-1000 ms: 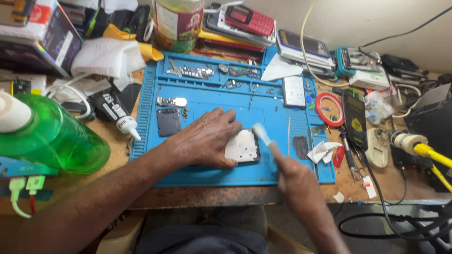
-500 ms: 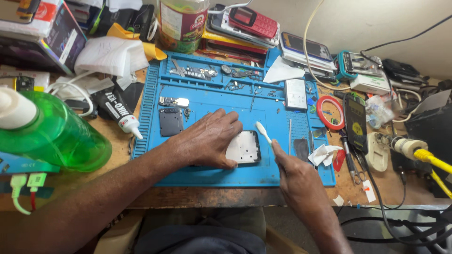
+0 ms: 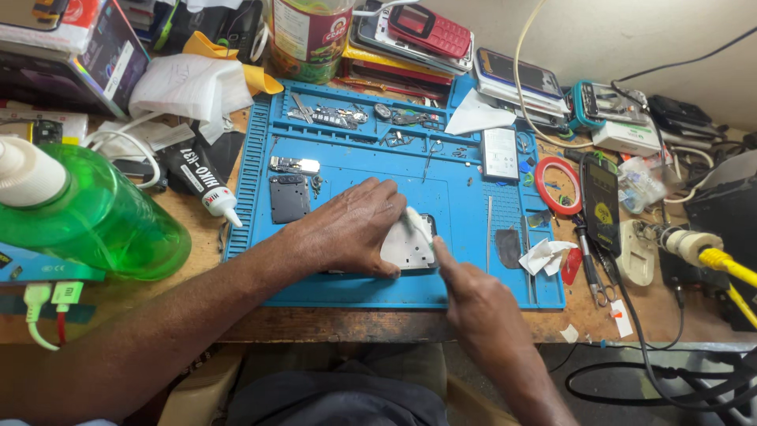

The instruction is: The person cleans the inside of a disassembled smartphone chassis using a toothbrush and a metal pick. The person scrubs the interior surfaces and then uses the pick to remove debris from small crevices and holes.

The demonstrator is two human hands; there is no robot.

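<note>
Left hand (image 3: 347, 233) flat, pinning the phone (image 3: 406, 248) to the blue mat (image 3: 355, 185); right hand (image 3: 473, 296) pinches the brush (image 3: 418, 223): light, short strokes.

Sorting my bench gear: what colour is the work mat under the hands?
Blue mat, head view.

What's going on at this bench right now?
A person is working on an opened phone body lying on a blue repair mat. The left hand presses flat on it to hold it down, while the right hand works a small pale tool along its top edge. Loose parts, a black glue tube and a green bottle sit around them.
</note>
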